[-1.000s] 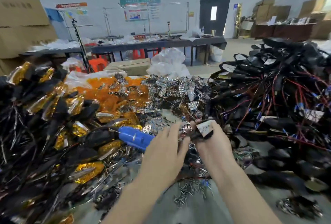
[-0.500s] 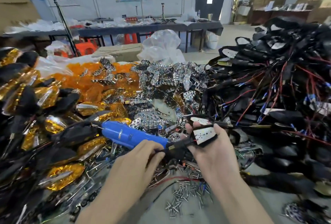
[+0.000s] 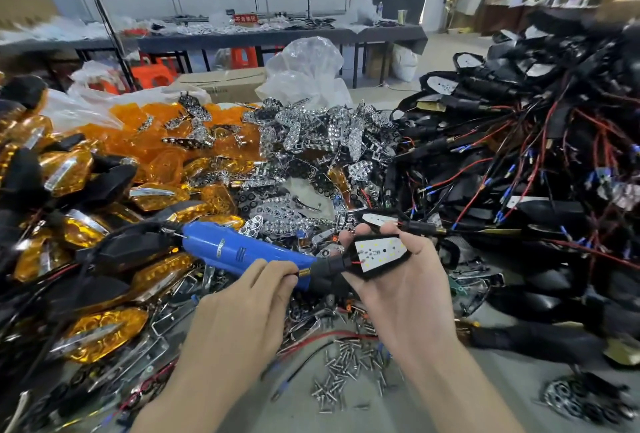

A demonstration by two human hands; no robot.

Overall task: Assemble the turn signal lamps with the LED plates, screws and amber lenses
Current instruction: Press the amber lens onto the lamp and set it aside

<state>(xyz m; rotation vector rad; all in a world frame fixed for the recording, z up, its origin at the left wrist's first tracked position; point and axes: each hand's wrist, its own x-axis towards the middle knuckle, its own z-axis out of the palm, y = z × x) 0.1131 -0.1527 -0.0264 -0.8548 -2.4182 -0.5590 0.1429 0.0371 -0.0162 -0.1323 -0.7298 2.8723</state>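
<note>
Head view: at centre frame, the right hand (image 3: 405,294) cradles a black lamp housing (image 3: 376,273), fingers curled around it, its white LED plate (image 3: 379,252) facing up. The left hand (image 3: 242,311) pinches the housing's stem, just in front of a blue screwdriver (image 3: 235,250). Loose screws (image 3: 349,373) lie below and amber lenses (image 3: 156,141) are heaped at upper left.

One wide-angle head cam, looks fwd & down at worktable (image 3: 526,380), close-up, room beyond.
</note>
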